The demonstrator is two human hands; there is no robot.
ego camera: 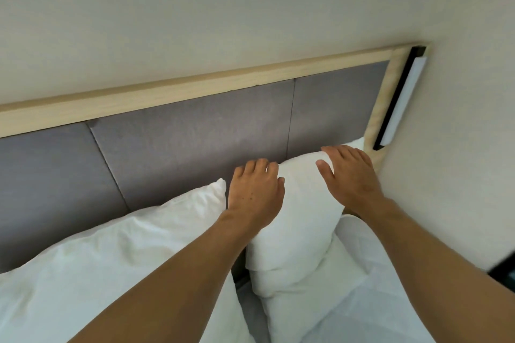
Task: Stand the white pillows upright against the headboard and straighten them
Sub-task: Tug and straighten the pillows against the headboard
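Both hands, left hand [255, 189] and right hand [352, 175], rest open-fingered, gripping nothing, on the top edge of the right pillow [301, 220], standing tall against the headboard [195, 131] (the left pillow [111, 259] leans beside it)

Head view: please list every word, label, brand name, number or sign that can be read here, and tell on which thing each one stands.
None: no readable text shows in this view.
Pillows: plain white, no tag visible.
Headboard: plain grey panels, wood frame, no mark.
Wall light: no label visible.
Wall: bare.
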